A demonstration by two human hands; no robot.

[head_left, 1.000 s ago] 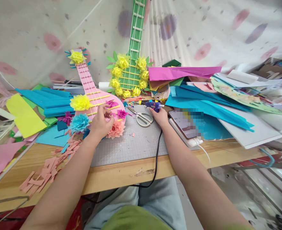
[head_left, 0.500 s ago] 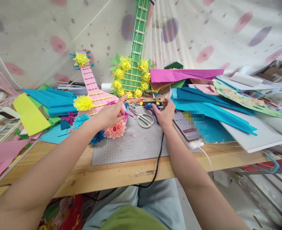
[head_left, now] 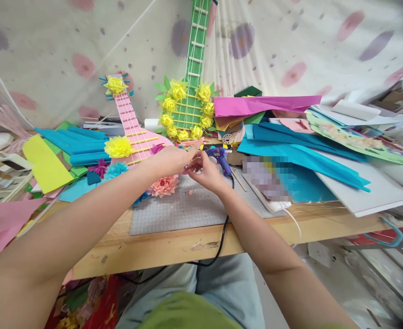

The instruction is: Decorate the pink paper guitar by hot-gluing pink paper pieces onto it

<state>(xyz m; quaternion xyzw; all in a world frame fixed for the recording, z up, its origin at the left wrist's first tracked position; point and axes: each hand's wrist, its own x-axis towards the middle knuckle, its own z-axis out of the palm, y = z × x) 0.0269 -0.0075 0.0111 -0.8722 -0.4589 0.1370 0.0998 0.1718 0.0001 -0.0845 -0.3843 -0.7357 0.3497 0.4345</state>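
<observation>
My left hand (head_left: 177, 160) is over the right edge of a pink paper guitar (head_left: 143, 137), its index finger stretched out. My right hand (head_left: 206, 173) meets it there, thumb and fingertips pinched close to the left fingers; what they hold, if anything, I cannot make out. A speck of magenta shows by the fingertips. A blue glue gun (head_left: 224, 160) lies beside my right hand, its black cord running off the table edge. On the guitar are a yellow paper flower (head_left: 119, 146), a magenta one (head_left: 157, 148) and a coral one (head_left: 163, 186). My hands hide the scissors.
A green paper guitar (head_left: 197, 68) ringed with yellow flowers stands at the back. Blue crepe paper (head_left: 290, 146) and a magenta sheet (head_left: 266, 105) are piled right, beside a phone (head_left: 263, 178). A grey cutting mat (head_left: 177, 212) lies in front; a yellow sheet (head_left: 47, 164) lies left.
My right hand has let go of the glue gun and moved left to my left hand. My left hand has moved right from the guitar's strings, its index finger straightening.
</observation>
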